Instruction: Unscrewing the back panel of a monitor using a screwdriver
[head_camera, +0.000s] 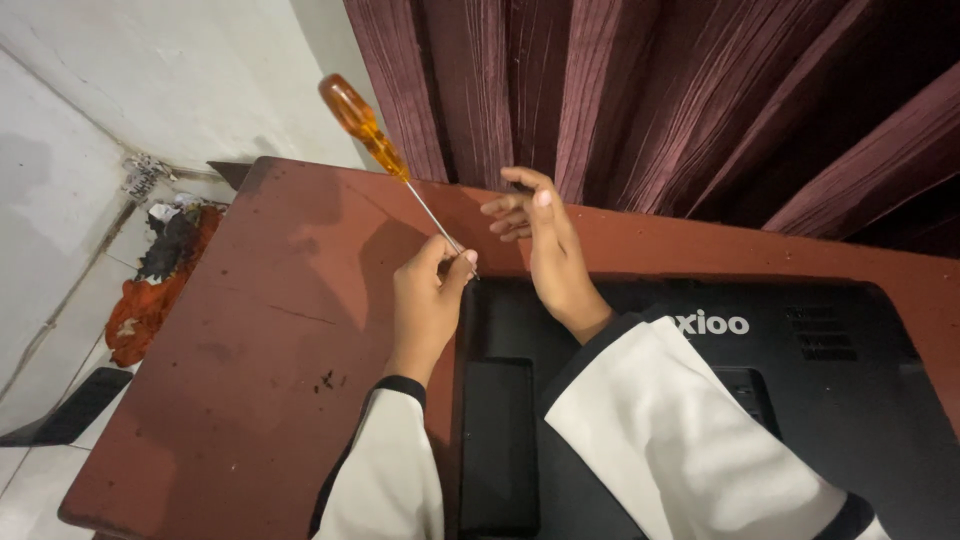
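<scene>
One head-worn camera looks steeply down and forward from close above the desk (250, 330). It faces a dark red curtain (620, 100), floor at left

Dim warm light, soft shadows, sharp w/ edge distortion.

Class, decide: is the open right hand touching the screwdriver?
Apart. The head view shows the right hand open, with bare table between it and the screwdriver, whose shaft the left hand pinches.

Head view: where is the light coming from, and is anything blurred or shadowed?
Head view: soft light from the upper right, judging by the shadows the left hand and screwdriver throw leftward on the reddish table; a faint sheen on the orange handle; the right hand is slightly soft; the black device stays dim.
</scene>
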